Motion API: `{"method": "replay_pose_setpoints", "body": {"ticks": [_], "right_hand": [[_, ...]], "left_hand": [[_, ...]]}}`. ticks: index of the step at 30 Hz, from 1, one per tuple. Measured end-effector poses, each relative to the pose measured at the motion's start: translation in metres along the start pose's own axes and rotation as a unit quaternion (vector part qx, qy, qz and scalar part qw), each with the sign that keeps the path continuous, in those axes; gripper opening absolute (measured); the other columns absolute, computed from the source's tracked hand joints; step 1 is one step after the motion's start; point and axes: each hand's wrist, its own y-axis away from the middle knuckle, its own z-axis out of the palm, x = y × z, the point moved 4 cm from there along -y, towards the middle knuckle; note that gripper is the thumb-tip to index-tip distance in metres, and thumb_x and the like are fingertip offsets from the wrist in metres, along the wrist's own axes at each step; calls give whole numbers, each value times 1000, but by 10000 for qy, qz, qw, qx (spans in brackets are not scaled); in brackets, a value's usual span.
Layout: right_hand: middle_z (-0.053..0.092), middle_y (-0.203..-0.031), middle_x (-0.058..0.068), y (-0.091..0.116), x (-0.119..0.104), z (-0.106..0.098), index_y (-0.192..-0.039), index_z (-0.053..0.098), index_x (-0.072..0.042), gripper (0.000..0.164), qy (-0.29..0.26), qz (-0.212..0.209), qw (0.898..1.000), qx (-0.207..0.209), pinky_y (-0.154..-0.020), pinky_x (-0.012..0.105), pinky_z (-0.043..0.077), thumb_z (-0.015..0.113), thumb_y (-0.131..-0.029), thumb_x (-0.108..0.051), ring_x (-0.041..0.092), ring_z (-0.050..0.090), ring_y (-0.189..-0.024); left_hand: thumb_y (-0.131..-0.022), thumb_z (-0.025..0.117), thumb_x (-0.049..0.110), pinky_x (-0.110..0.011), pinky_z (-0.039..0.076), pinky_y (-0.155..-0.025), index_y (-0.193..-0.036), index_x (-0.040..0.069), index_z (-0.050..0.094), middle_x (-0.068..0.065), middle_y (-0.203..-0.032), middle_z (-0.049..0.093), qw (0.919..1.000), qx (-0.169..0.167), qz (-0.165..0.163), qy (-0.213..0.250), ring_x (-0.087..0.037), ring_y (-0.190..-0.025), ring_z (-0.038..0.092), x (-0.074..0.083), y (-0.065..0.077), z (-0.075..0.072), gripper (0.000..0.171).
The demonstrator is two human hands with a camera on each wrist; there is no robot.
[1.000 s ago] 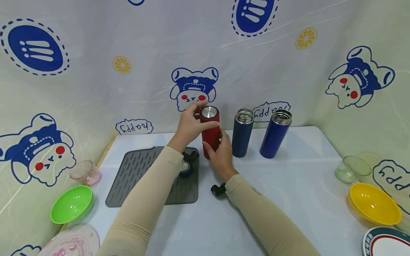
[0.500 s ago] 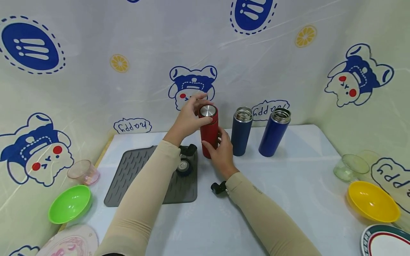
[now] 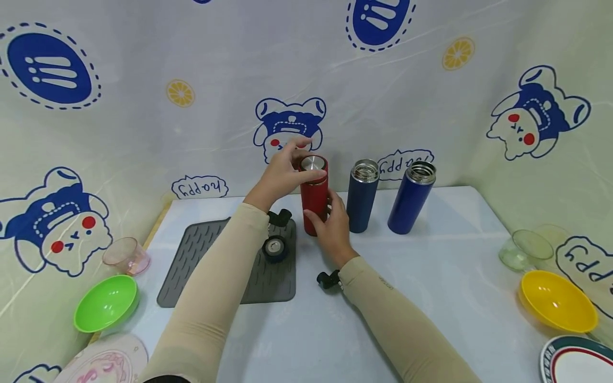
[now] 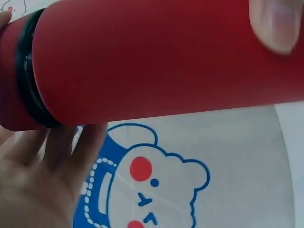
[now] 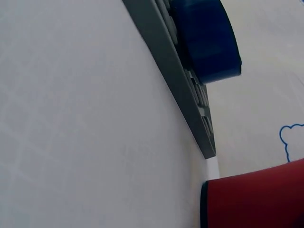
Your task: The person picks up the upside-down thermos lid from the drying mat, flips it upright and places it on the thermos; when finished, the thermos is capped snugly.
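Observation:
In the head view a red thermos (image 3: 315,205) stands upright near the back of the table. My left hand (image 3: 279,176) grips its red lid (image 3: 313,163), which has a silver top, with the thumb across the front. Lower down, my right hand (image 3: 333,230) holds the thermos body from the right. The left wrist view shows a dark ring (image 4: 29,71) between lid and body, with fingers (image 4: 88,147) behind. The right wrist view catches the thermos base (image 5: 251,199); the right hand is out of that view.
Two lidless thermoses, one dark blue (image 3: 362,199) and one brighter blue (image 3: 411,202), stand to the right. A dark blue lid (image 3: 275,248) lies on the grey mat (image 3: 191,266). At the sides are a green bowl (image 3: 106,303), a yellow bowl (image 3: 557,301), glasses and plates.
My left hand has risen slightly with the lid, and a seam now shows beneath its thumb. The right hand stays on the thermos body.

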Motion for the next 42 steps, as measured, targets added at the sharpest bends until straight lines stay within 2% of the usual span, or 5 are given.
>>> {"method": "replay_pose_setpoints", "body": {"ticks": [6,15,26,35,42], "right_hand": [[43,-132,-6,-1,1,2,-144,30,-24,72,15,9,10000,-69,-90,32,45,70,-85,-33,7,45,-117],[42,-133,-6,2,4,0,-144,28,-26,72,19,163,9998,-85,-89,33,46,68,-85,-35,10,45,-118],[44,-132,-7,-2,0,0,-143,30,-25,70,-67,32,10000,-42,-90,36,46,69,-85,-31,10,45,-118],[44,-131,-5,-2,6,-1,-143,31,-25,71,-19,-6,10000,-9,-90,34,45,69,-84,-35,8,44,-118],[45,-130,-5,-1,5,-1,-142,33,-24,70,-65,-101,9999,50,-89,33,46,71,-84,-34,8,45,-116]], "left_hand": [[-67,80,51,-29,53,-75,-133,19,45,-1,-116,58,9958,563,185,-700,-12,-98,55,5,4,4,81],[-74,80,32,-35,45,-91,-143,31,35,4,-131,51,9989,-209,408,-83,-9,-114,48,-4,7,8,82],[-65,82,49,-31,52,-77,-121,8,49,-8,-112,53,9651,1698,288,-1973,-18,-107,49,16,10,22,77],[-75,77,10,-42,41,-95,-145,34,26,4,-139,43,9967,-455,158,647,-17,-123,43,-6,3,7,90],[-69,84,32,-34,45,-91,-142,28,35,2,-125,53,9994,76,159,285,-14,-113,49,6,3,-2,88]]}}
